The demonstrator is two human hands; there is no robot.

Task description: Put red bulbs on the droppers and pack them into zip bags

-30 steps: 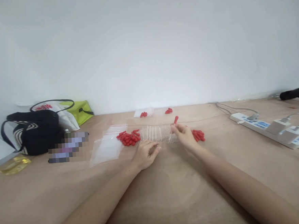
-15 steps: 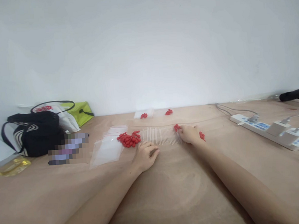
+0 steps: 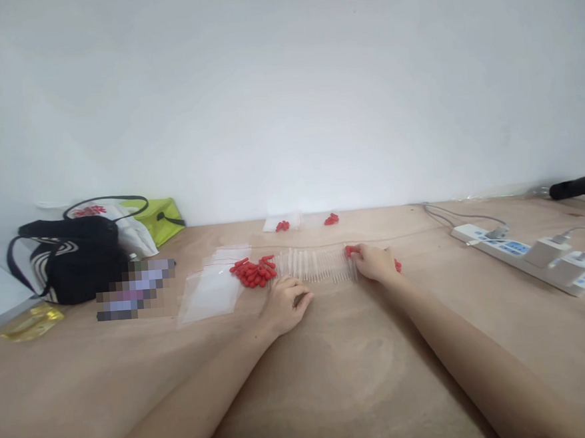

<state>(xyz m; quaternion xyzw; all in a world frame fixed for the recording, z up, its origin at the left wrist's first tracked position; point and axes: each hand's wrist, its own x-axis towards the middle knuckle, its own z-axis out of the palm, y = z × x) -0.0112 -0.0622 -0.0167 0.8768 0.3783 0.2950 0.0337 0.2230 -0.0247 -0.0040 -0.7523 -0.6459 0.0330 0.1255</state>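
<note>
Wooden counter point(image 3: 334, 383) runs from the near edge back to the wall, w/ both forearms coming in over it. L hand point(image 3: 287, 305) rests palm down, slack, fingers loosely curled & thumb apart, just beside the near-left end of a row of thin clear tubes point(image 3: 308, 264). R hand point(image 3: 376, 264) is at the row's right end, fingers bent down at a red piece point(image 3: 349, 250); can't tell if it's pinched or only touched. Tubes lie side by side, approx. parallel, btwn the 2 hands.

Pile of red bulb-shaped pieces point(image 3: 253, 274) sits just past L hand, at the row's left end; more red pieces point(image 3: 398, 265) show just right of R hand, partly hidden by it. Clear flat bags point(image 3: 205, 295) lie left of the pile, overlapping.

Far left: yellow wrapper point(image 3: 34, 324), pixelated item, black bag point(image 3: 82, 264), then white plastic bag & green bag point(image 3: 166, 221) behind. Right side: white power strip point(image 3: 489, 245) w/ chargers & cables.

Near the wall point(image 3: 284, 99), 2 small red clusters point(image 3: 281, 226) lie on clear/whitish bags.
</note>
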